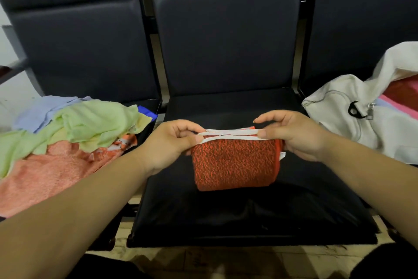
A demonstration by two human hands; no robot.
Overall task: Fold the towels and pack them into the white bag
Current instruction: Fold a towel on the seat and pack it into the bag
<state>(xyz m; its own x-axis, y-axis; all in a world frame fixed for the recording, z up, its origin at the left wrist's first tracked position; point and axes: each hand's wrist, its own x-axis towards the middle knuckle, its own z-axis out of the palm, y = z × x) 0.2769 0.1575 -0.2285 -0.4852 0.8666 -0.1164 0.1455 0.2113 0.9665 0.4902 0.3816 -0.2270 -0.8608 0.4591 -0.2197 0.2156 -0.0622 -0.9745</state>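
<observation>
Both hands are clamped on the red-orange towel (235, 165) — the left hand (172, 143) pinches the left end of its white hem (230, 135), and the right hand (291, 136) pinches the right end, thumb in front, fingers curled over behind. The towel is doubled over and hangs short and squarish from that top edge, over the middle seat (226, 215). Can't tell if its bottom fold touches the cushion. Two hem strips show along the top, not quite lined up, so the layers sit a bit offset.

The white bag (352, 97) slumps on the right-hand seat, mouth open, w/ pink and red cloth (400, 95) already inside. On the left seat is the unfolded heap: a green towel (90, 120) on top, a pale blue one (45, 109) behind, a salmon one (45, 177) underneath.

The fold looks nearly done, prob. one more halving or straight into the bag.

What could go wrong:
- Hold is on the top edge only. If one pinch loosens during the carry to the right, the layers could fall open and the fold is lost.
- The offset hems may slide further apart unless squared up first, giving a lopsided bundle.
- The bag is soft and sagging — its mouth could collapse as the towel goes in w/ no hand free to hold it open, or the towel could catch on the rim and unfold.
- Pushing in too hard could rumple the cloth already packed.
</observation>
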